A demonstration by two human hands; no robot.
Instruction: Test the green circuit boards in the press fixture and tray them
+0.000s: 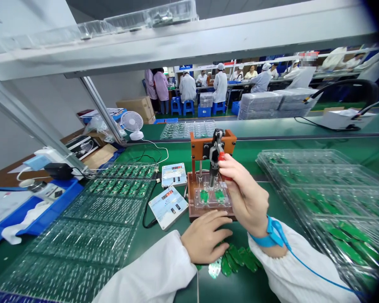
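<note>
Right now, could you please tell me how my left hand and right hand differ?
The right hand is raised, closed on the red handle; the left hand is lower, open near the toggle press's front edge. The right wears a blue wrist strap; the left shows none. Both have white sleeves.

The right hand (246,193) wraps the red handle (221,156), hiding most of it. The left hand (206,237) and the right sleeve (298,265) cover some green boards (236,259) near the front of the counter (233,290), which the bottom edge cuts off. Stacked trays (328,200) fade into darkness at the counter's right end. Small print on the control box (169,210) is unreadable; one distant worker (305,78) has a pixelated head.
</note>
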